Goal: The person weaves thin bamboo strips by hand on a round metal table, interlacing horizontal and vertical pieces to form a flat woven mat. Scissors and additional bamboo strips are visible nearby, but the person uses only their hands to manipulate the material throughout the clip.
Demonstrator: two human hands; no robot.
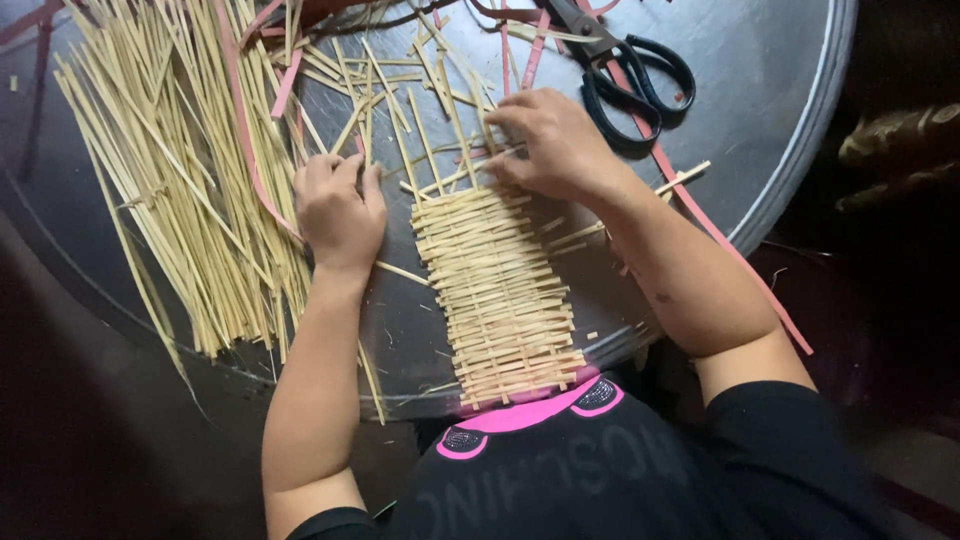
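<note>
A heap of loose pale strips (pixel 190 170) lies at the left of the round dark table (pixel 770 120), the left hand (pixel 340 210) curled and pressing strips down beside the woven mat (pixel 500 290), the right hand (pixel 550 140) pinching a crosswise strip at the mat's far end, black scissors (pixel 625 75) beyond.

black-handled scissors (pixel 625 75), pink strips (pixel 285 85), round dark table (pixel 770 120)

Bare forearms, black short-sleeved top

Both hands, left (pixel 340 212) and right (pixel 555 140), are bare, without rings or gloves. The black top carries grey lettering and bright pink trim with two dark, studded oval patches.
</note>
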